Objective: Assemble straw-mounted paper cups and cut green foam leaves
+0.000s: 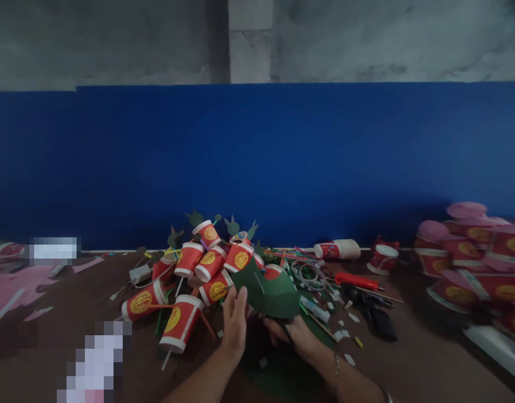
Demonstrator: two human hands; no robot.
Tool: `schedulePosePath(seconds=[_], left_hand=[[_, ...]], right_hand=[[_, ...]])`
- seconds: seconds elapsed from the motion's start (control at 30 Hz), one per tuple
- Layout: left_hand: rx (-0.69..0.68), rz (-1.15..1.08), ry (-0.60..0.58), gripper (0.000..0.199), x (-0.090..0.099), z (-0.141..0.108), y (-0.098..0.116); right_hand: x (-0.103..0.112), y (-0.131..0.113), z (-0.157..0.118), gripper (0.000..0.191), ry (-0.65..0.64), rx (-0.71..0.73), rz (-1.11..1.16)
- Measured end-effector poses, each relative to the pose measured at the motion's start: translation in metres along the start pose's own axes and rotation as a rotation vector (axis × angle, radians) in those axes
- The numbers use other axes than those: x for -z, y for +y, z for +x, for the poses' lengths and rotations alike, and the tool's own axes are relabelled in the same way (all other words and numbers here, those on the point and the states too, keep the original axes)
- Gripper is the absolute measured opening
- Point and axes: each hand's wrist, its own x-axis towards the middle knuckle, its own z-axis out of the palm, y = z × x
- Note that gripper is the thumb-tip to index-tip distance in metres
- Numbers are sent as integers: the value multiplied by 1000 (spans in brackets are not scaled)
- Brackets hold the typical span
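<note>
Our two bare forearms (207,372) come up from the bottom edge of the frame and lead to a curved piece of green paper (278,296), held up just below the centre. Our left hand (234,319) stands upright at its lower left edge, fingers close together; we cannot tell whether they pinch the paper. Our right hand (297,338), with a chain bracelet (337,364) at the wrist, is closed around a black handle (288,334), seemingly of scissors, under the paper's lower edge.

Just left of the paper we see a heap of red-and-white paper cups (182,322), tipped at various angles, each with a yellow round emblem. Straws (209,326) stick out among them, and green cutouts with pointed ears (232,226) top the heap. At its left lies a white adapter (140,274).

Right of the paper are a coiled pale cable (297,274), a red object (356,281), a black object (379,319) and small white scraps (354,317). Pink paper (22,285) spreads at the far left; more red cups (467,246) with pink paper are piled at the far right. All this sits on a brown table (412,369). Behind, a blue panel (257,157) spans the frame, with a grey wall (115,45) above.
</note>
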Motion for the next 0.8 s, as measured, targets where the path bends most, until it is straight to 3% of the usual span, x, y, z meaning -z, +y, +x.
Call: schedulePosePath(seconds=[0.1,0.33,0.53,0.8], left_hand=[[2,15,21,36,1,2,-1],[-66,107,-174,28,4,-1,-2],[-110,186,-183,32,6,0,-2],[-127,192,-167,31,6,0,-2]], right_hand=[[-1,3,1,37,0,-10,89],[0,4,2,33,-25,55,132],[2,-9,-2,35,-71,59,135],[-2,-3,0,35,-13,43,163]])
